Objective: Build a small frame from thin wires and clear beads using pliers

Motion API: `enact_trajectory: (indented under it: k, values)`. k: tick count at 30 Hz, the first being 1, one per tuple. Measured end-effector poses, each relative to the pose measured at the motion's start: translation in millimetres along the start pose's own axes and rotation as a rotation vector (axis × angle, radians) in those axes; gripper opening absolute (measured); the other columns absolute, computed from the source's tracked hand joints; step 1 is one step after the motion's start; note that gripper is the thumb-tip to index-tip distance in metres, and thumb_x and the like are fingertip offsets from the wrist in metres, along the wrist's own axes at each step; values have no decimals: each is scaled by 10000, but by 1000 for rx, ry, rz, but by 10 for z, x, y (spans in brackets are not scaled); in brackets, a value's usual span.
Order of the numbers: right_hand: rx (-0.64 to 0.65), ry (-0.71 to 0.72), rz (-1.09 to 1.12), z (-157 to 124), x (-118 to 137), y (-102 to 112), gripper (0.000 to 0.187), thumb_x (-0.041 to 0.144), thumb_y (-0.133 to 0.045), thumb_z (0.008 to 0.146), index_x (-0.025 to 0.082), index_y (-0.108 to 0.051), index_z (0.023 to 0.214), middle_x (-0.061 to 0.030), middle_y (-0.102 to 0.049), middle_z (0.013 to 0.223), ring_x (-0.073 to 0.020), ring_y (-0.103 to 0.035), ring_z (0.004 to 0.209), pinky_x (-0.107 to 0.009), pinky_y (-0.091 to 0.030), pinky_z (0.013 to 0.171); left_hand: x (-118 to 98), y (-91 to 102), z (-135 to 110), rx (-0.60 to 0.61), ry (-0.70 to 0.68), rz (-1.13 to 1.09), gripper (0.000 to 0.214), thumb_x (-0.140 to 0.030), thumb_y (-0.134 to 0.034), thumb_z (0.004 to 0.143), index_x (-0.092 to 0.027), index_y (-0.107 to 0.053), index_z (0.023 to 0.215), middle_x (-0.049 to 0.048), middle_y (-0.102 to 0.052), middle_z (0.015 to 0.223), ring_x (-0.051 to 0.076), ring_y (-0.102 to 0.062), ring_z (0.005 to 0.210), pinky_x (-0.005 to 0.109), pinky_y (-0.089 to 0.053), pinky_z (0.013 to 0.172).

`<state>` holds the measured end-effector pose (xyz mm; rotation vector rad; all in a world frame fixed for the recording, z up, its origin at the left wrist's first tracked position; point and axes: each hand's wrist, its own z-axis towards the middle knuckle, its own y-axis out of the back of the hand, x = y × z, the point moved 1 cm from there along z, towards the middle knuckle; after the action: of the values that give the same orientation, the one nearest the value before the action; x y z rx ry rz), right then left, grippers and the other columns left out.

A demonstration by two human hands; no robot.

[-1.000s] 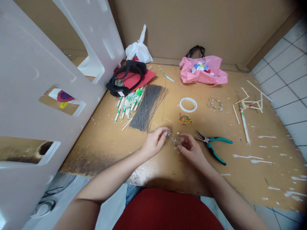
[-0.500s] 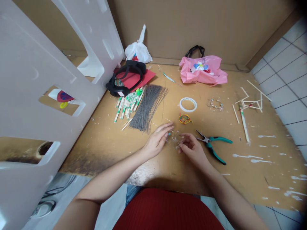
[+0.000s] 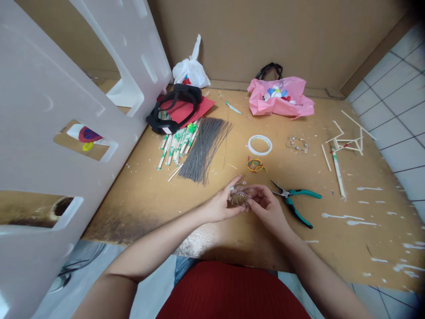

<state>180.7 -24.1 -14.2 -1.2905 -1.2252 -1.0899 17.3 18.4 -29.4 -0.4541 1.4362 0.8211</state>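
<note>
A tangle of thin silvery wire with small clear and pale beads point(image 3: 237, 195) is between my two hands above the table. My left hand point(image 3: 219, 204) curves around its left side, thumb below and fingers above. On the other side, the fingertips of my right hand point(image 3: 266, 203) pinch the wire. Just right of that hand lie teal-handled pliers point(image 3: 295, 201), jaws pointing up-left. Beyond the hands are a small coil of yellow, red and green cords point(image 3: 255, 165) and a short wire piece point(image 3: 233, 166).
Grey wires point(image 3: 204, 150) lie beside wrapped chopsticks point(image 3: 175, 146) and a black headband point(image 3: 179, 106). Farther back are a white bag point(image 3: 191, 71) and a pink bag point(image 3: 265, 109). A tape roll point(image 3: 249, 145), beaded bracelet point(image 3: 297, 145) and stick frame point(image 3: 348, 142) sit rightward. A white plastic panel point(image 3: 126, 146) borders the left.
My left hand has moved slightly down and right, from fingers stretched out to curled around the beaded wire. The right hand keeps its pinch in nearly the same place.
</note>
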Motion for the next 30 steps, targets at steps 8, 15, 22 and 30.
enact_trajectory:
  k: [8, 15, 22, 30]
  values:
    - [25, 14, 36, -19, 12, 6, 291, 320, -640, 775, 232, -503, 1016, 26, -533, 731, -106, -535, 600, -272, -487, 559, -2, 19, 46, 62, 122, -386, 485, -294, -598, 823, -168, -466, 1272, 153, -606, 1214, 203, -627, 1039, 415, -463, 950]
    - [49, -9, 40, -32, 24, -42, 303, 319, -659, 763, 232, -531, 1023, 15, -543, 748, -114, -542, 639, -273, -499, 568, -22, 66, 79, 75, 156, -365, 361, -395, -530, 858, -160, -606, 1122, 133, -650, 1145, 235, -610, 1077, 440, -452, 964]
    - [-15, -85, 7, 6, 21, 51, 334, 372, -658, 747, 225, -514, 1010, 38, -557, 695, -113, -563, 564, -290, -491, 557, -2, 125, 53, 0, 32, -235, 726, -299, -656, 774, -260, -297, 1404, 173, -343, 1455, 268, -451, 1268, 457, -417, 1009]
    - [-20, -116, -129, 79, -123, 97, 334, 329, -602, 764, 211, -497, 1058, 38, -560, 688, -116, -561, 542, -280, -465, 552, -6, 149, 36, 16, -23, 396, 722, -210, -626, 770, -211, -278, 1403, 164, -412, 1392, 251, -431, 1271, 465, -380, 1045]
